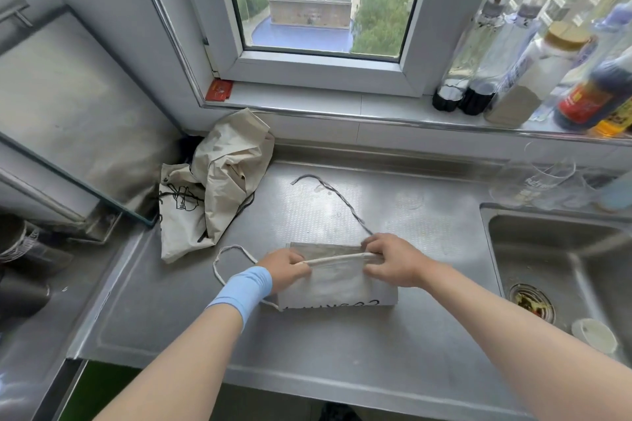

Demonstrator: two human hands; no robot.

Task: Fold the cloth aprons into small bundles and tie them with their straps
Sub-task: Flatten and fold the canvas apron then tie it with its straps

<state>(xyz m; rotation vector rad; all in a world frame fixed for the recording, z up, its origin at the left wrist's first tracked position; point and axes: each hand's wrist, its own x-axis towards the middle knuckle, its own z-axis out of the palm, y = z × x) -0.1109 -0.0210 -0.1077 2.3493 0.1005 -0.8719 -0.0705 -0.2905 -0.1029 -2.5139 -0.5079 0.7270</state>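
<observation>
A grey apron (337, 287) lies folded into a flat rectangle on the steel counter (307, 345). My left hand (285, 267) and my right hand (390, 258) each pinch an end of its pale strap (337, 259), stretched taut across the top of the fold. A loose loop of that strap (222, 261) trails off to the left. A dark strap (337, 196) runs from under my right hand toward the back of the counter. A second, beige apron (219, 178) sits crumpled at the back left corner.
A sink (561, 270) with a drain strainer (530, 302) is at the right, a small white cup (595, 335) on its edge. Bottles (519, 79) line the window sill. Clear glasses (547, 178) stand behind the sink. A glass panel (78, 120) is at the left.
</observation>
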